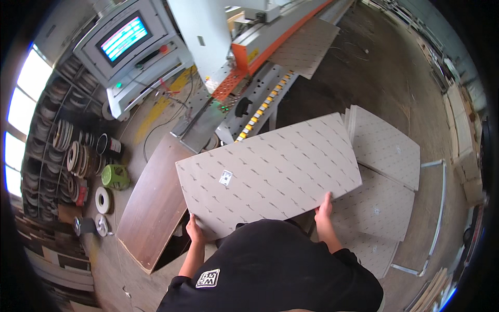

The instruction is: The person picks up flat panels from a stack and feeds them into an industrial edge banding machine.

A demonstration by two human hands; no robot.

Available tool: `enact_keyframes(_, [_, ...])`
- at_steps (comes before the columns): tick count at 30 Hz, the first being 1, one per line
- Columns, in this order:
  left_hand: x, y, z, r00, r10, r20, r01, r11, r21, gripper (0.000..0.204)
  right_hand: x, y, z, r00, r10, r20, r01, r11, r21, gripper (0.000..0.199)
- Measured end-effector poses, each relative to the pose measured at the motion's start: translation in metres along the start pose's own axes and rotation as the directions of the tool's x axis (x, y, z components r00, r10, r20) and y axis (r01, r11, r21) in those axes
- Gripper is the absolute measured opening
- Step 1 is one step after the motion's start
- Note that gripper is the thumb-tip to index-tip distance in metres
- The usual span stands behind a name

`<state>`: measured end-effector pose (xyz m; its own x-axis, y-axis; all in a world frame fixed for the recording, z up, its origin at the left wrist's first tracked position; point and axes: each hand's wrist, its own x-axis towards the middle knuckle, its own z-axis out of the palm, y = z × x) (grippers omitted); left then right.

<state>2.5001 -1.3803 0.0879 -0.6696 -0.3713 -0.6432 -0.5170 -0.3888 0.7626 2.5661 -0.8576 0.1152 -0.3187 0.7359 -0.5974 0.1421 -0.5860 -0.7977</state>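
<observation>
A large rectangular panel, wrapped in light grey patterned film with a small white label on it, spans the space in front of my body. My left hand grips its near left corner, thumb on top and the other fingers hidden below. On the near right edge my right hand holds it the same way. Just beyond the panel stands a machine bed with a row of yellow and white rollers. Under the panel's left end is a brown wood-grain board.
Stacked grey panels lie at the right, beside a metal floor frame. A control console with a lit screen stands far left. Shelves of edging rolls line the left side, near a green crate and a black bucket.
</observation>
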Motion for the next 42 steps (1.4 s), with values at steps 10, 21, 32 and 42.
enact_keyframes(10, [-0.001, -0.033, -0.163, 0.981, 0.194, 0.011, -0.193, 0.965, 0.175, 0.043, -0.008, 0.064, 0.176, 0.868, -0.034, 0.495, 0.300, 0.832, -0.468, 0.062])
enact_keyframes(21, [-0.040, -0.025, -0.162, 0.983, -0.047, -0.176, 0.088, 0.968, 0.235, 0.053, 0.039, -0.033, 0.288, 0.659, -0.533, 0.530, 0.716, 0.231, -0.659, 0.035])
enact_keyframes(32, [-0.044, -0.034, -0.149, 0.964, 0.016, -0.264, 0.049, 0.971, 0.235, 0.055, 0.069, -0.083, 0.336, 0.596, -0.402, 0.695, 0.528, -0.456, -0.717, 0.023])
enact_keyframes(42, [-0.047, -0.045, -0.144, 0.944, -0.031, -0.327, 0.101, 0.975, 0.200, 0.051, 0.092, -0.126, 0.318, 0.824, -0.323, 0.466, 0.476, -0.055, -0.878, 0.047])
